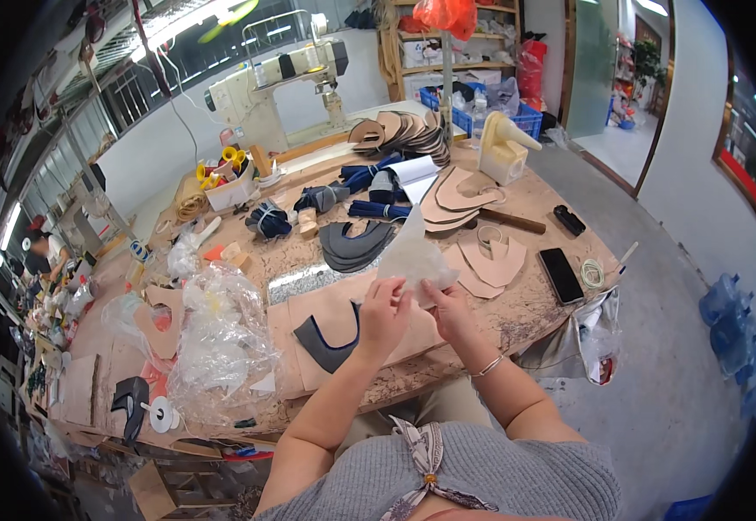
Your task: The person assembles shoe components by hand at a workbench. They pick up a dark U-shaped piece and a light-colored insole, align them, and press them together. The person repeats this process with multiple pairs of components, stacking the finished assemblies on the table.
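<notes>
Both my hands hold one pale, translucent, roughly triangular sheet piece [413, 253] up above the worktable [525, 317]. My left hand [384, 314] pinches its lower left edge and my right hand [447, 311], with a thin bracelet on the wrist, grips its lower right edge. Just under my left hand lies a dark grey curved shoe-upper piece [322, 346] with a blue edge, resting on a tan leather sheet [308, 313]. A stack of dark grey curved pieces [354, 244] sits beyond the sheet.
Tan leather cut pieces [493, 260] and a black phone [560, 274] lie to the right. Crumpled clear plastic [217, 334] lies to the left. Blue bundled pieces [378, 208], a wooden-handled tool [512, 221] and a cream sewing machine [261, 87] are farther back. Another person sits at far left.
</notes>
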`<state>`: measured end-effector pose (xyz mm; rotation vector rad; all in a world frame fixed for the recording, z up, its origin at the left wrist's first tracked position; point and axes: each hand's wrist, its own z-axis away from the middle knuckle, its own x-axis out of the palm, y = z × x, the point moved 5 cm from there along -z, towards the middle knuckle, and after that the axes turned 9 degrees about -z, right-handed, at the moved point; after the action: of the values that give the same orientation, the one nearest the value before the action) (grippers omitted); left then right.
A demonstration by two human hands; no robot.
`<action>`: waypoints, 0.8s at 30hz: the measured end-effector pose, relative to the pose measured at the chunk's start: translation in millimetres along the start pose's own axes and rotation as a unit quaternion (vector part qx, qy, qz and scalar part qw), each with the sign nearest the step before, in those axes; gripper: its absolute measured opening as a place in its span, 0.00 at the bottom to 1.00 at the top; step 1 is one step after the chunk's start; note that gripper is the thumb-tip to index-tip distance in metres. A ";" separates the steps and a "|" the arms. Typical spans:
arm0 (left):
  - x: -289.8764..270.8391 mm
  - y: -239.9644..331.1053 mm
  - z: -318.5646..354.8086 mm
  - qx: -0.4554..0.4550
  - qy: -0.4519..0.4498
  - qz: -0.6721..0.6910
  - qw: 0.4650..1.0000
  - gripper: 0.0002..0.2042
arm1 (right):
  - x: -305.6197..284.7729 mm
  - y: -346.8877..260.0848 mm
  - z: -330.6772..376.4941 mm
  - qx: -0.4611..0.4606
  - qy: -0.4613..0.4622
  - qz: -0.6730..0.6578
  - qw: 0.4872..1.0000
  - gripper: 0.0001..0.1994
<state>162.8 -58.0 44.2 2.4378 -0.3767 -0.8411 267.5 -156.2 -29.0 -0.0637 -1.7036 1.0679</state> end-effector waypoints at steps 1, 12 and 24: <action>5.1 3.5 1.0 0.017 -0.004 0.004 1.000 0.14 | 8.0 0.7 3.4 -0.019 -0.025 -0.018 0.999 0.14; 23.7 -54.8 17.0 -0.259 -0.075 0.291 0.918 0.08 | 13.3 1.9 15.6 -0.070 -0.034 0.130 0.988 0.10; -29.6 -109.9 24.4 -0.390 0.153 0.516 0.747 0.06 | -57.2 -29.9 -67.8 -0.096 0.071 0.395 0.911 0.31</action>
<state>134.1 35.0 -19.6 1.2022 -0.8969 -0.0275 358.6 -162.2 -49.7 -1.0070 -1.6657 1.4159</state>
